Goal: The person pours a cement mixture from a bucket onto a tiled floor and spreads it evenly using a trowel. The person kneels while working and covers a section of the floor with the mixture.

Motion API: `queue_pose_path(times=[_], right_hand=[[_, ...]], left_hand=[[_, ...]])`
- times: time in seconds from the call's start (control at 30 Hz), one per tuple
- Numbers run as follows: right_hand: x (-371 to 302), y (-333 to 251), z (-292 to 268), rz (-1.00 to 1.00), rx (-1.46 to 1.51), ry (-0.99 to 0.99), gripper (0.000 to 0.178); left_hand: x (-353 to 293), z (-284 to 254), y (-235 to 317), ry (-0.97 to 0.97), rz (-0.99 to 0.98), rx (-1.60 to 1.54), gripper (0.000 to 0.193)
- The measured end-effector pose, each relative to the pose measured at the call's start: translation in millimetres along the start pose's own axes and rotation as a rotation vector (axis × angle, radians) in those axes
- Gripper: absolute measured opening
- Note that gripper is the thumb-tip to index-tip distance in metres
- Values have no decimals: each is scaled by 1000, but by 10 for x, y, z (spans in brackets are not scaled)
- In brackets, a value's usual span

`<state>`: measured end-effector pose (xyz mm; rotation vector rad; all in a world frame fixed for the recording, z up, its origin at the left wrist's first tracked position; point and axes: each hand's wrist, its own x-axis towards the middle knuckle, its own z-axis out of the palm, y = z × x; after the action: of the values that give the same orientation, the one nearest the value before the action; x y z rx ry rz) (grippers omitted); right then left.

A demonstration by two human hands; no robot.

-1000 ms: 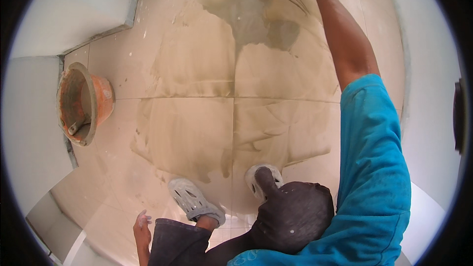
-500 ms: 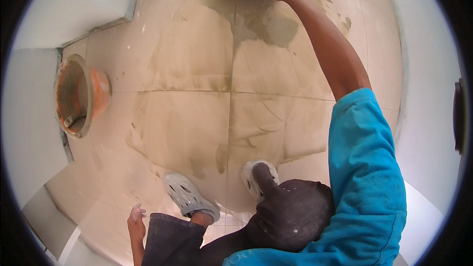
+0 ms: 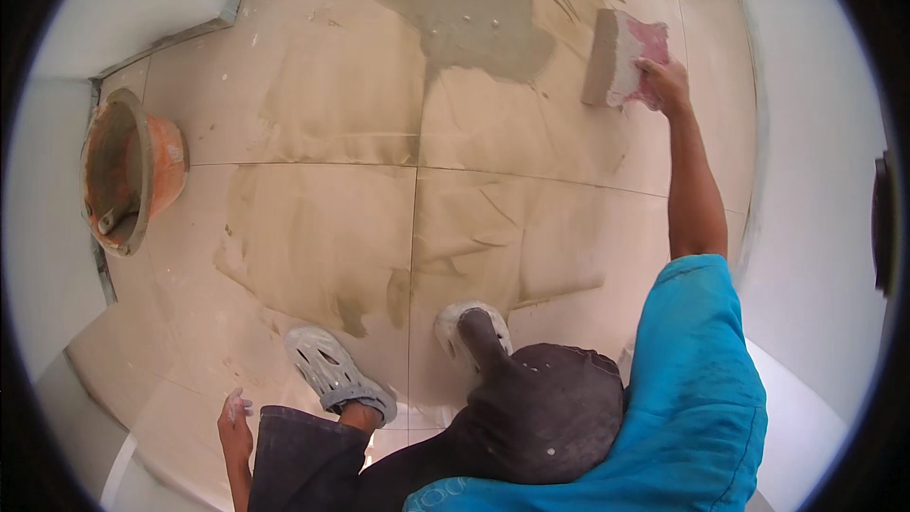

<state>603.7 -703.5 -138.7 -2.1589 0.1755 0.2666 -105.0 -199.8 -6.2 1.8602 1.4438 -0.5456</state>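
Observation:
My right hand [image 3: 664,85] grips the pink handle of a wide scraper [image 3: 621,57] at the right side of the tiled floor. The scraper's pale face has a grey-brown edge turned to the left. Left of it lies a puddle of wet grey-green grout [image 3: 488,24] across a tile joint. A thin, drying film of grout [image 3: 332,104] covers the pale tiles around the crossing joints. Beside my left knee hangs my left hand [image 3: 235,422], its dusty fingers loosely bent and slightly apart, with nothing in them.
An orange, grout-smeared bucket [image 3: 169,161] lies tipped at the left, with a tool inside. White walls [image 3: 820,133] bound the floor on the right and left. My feet in grey clogs [image 3: 332,370] stand at the near edge of the smeared patch.
My right hand has swung the scraper from the far middle to the right and nearer me. The grout puddle now shows more fully. My left hand stays by my knee.

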Motion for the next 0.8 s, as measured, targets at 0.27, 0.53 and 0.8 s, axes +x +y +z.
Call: queue_pose_path(times=[0.27,0.53,0.8], right_hand=[[-67,-461,943,-200,-307,4,36],[-29,-729,1417,-262,-154,-49,26],[-82,-1192,1640,-270,-210,-160,36]], left_hand=[[68,35,232,-23,89,52,43],[38,40,216,-9,78,33,43],[38,50,118,2,47,9,43]])
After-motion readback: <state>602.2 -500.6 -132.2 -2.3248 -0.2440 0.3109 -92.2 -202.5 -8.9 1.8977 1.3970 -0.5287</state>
